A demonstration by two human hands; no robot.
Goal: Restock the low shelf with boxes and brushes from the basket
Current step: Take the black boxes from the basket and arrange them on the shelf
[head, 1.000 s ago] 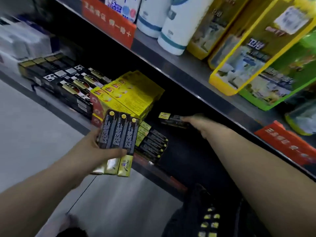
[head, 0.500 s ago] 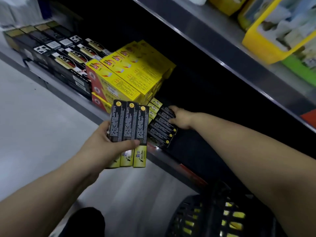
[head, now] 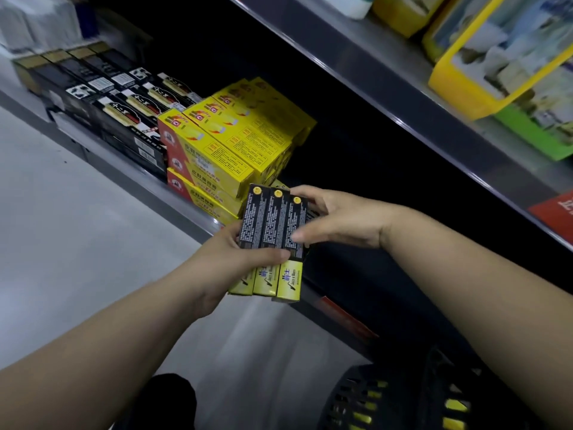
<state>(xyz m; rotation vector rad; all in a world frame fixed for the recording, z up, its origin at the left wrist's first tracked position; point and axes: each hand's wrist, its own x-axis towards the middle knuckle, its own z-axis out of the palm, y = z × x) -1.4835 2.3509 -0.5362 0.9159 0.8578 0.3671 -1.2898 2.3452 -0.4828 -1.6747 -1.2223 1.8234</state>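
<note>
Grey floor [head: 77, 243] runs along the left, and the low shelf [head: 117, 170] cuts across it on a slant, dark inside under the upper shelf [head: 372, 79]. On the low shelf we see a row of long black cartons [head: 124, 100] at the far left and, just beside them, a stack of yellow boxes with red ends [head: 229, 144].

In front of that yellow stack, above the shelf's front lip, we hold three narrow black boxes [head: 273, 231] side by side, upright and slightly tilted, their yellow ends pointing down. Our left hand [head: 223, 262] grips them from below, thumb laid across their printed faces and fingers hidden behind. Our right hand [head: 338, 225] has its thumb on the face of the rightmost box while its fingers curl over the top right corner, so it pinches that box. Whether more boxes lie on the shelf behind is hidden by the hands.

At the lower right stands the black basket [head: 387, 395], with yellow items showing through its mesh. The upper shelf carries yellow-framed packs [head: 483, 72], and a red tag [head: 555, 218] hangs on its edge at the right.
</note>
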